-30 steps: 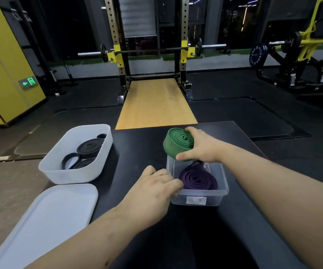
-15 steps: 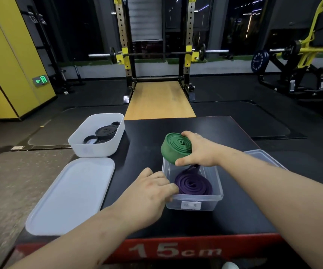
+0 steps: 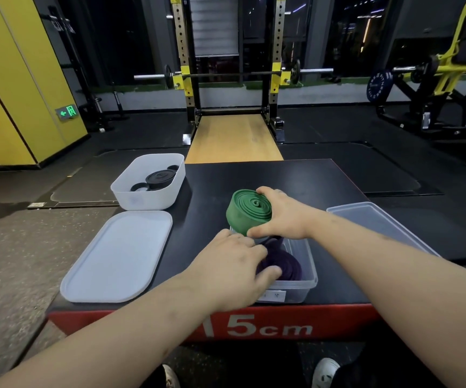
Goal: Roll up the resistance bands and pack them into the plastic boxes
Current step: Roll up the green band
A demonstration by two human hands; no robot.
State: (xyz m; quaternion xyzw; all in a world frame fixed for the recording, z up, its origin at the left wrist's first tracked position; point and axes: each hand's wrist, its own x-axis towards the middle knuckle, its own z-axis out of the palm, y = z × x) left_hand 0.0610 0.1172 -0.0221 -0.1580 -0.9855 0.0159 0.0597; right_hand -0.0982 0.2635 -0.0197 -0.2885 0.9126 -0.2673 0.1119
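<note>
The head camera looks down at a black table (image 3: 296, 177) in a gym. The right hand (image 3: 282, 217) holds a rolled green band (image 3: 250, 210), with the fingers curled round its far side and the thumb on its near side. The roll is tilted and sits just above the far end of the clear box (image 3: 308, 264), not inside it yet. A rolled purple band (image 3: 289, 267) lies in the near end of that box. The left hand (image 3: 234, 270) is over the left edge of the clear box, and its thumb lies on the purple band. The camera does not show if this hand grips the band, pushes it, or just steadies the box. At the far left of the table stands a white box (image 3: 148, 198) with rolled black bands (image 3: 160, 177) inside. A white lid (image 3: 120, 256) lies flat in front of it, and a clear lid (image 3: 371, 222) lies to the right of the clear box. It looks like most of the job is done, as all the bands in view are rolled and only the green one is out of a box. What seems to be left is to set the green roll down next to the purple one. The space looks tight, so the purple roll may need to be held to one side. Both lids are off as well.
</note>
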